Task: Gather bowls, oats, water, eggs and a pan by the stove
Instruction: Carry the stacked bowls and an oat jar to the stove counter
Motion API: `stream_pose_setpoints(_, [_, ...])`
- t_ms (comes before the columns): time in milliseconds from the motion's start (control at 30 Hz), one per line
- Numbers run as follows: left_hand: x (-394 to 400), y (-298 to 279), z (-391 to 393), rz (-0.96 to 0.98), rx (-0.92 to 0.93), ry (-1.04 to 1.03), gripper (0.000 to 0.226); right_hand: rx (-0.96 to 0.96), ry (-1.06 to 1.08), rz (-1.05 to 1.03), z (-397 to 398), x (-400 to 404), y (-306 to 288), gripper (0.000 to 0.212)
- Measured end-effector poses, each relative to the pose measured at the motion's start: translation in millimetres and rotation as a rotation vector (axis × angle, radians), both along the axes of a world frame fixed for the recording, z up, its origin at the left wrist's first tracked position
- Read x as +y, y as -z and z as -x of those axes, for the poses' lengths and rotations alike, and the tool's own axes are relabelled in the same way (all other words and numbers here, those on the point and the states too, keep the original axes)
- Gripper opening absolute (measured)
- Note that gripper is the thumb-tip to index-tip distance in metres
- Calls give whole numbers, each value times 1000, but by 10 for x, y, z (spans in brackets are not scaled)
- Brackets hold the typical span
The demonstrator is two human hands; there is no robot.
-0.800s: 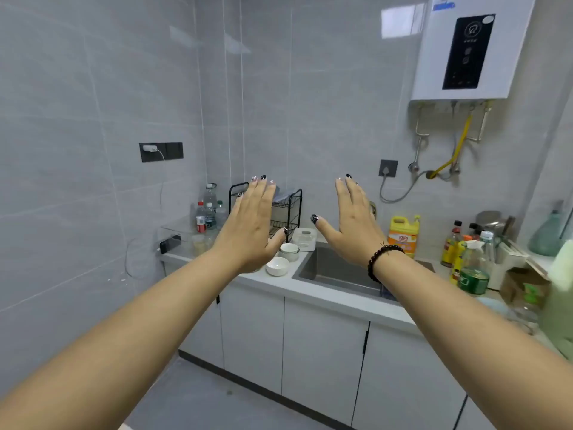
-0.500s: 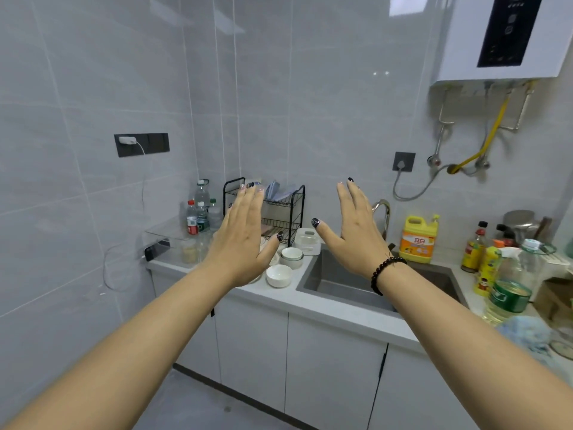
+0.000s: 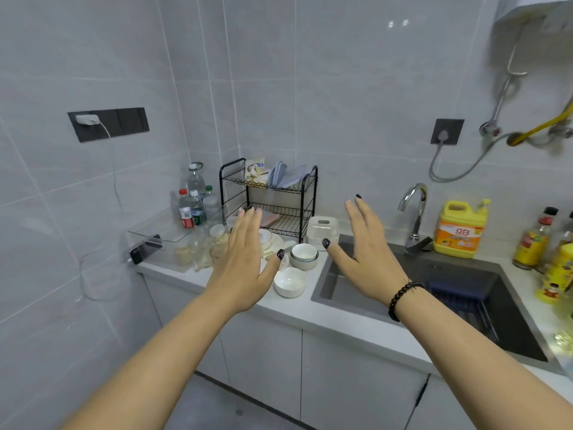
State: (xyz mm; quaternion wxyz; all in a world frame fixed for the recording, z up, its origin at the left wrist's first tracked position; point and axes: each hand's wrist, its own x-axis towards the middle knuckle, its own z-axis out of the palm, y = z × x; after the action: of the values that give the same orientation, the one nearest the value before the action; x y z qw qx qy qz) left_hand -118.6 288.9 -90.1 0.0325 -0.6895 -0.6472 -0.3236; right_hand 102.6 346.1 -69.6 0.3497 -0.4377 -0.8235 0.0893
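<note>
Far left wall: dark socket strip (image 3: pixel 108 124) with a white plug and cord hanging down. Below it, at far left end of counter (image 3: pixel 198 276), clear tray (image 3: pixel 161 235) with a dark device at its near corner. Water bottles (image 3: pixel 193 206) upright just right of tray, long axes vertical, caps up; four counted, red and green caps among them. Small clear jars (image 3: pixel 204 248) near them, contents pale, identity not resolved.

Left hand (image 3: pixel 245 259) raised over counter, palm down, fingers straight and together, pointing far; thumb out to right; holding nothing, touching nothing. Behind it black two-tier wire rack (image 3: pixel 269 200), plates and a packet standing on top tier. White plates partly hidden under hand.

Between hands: stack of bowls (image 3: pixel 304 255), rims up, and single white bowl (image 3: pixel 290 282) nearer, rim up, apart from stack. White lidded container (image 3: pixel 323 229) just far of stack.

Right hand (image 3: pixel 366 256) raised over left end of sink (image 3: pixel 465 308), fingers straight, pointing far, thumb out to left, empty; beaded bracelet (image 3: pixel 401 299) on wrist. Hands well apart, both flat.

Further right: curved tap (image 3: pixel 414 209), yellow detergent jug (image 3: pixel 460 228), sauce bottles (image 3: pixel 535 238) at right edge. Eggs, pan, stove: not identified in view.
</note>
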Motion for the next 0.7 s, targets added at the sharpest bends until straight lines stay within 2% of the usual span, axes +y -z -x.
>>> stream_pose_setpoints(300, [1061, 418, 64, 79, -112, -44, 78, -4, -85, 164, 72, 1166, 372, 77])
stream_pose_setpoints(700, [2054, 1033, 274, 323, -348, -80, 75, -41, -129, 414, 404, 2435, 914, 77])
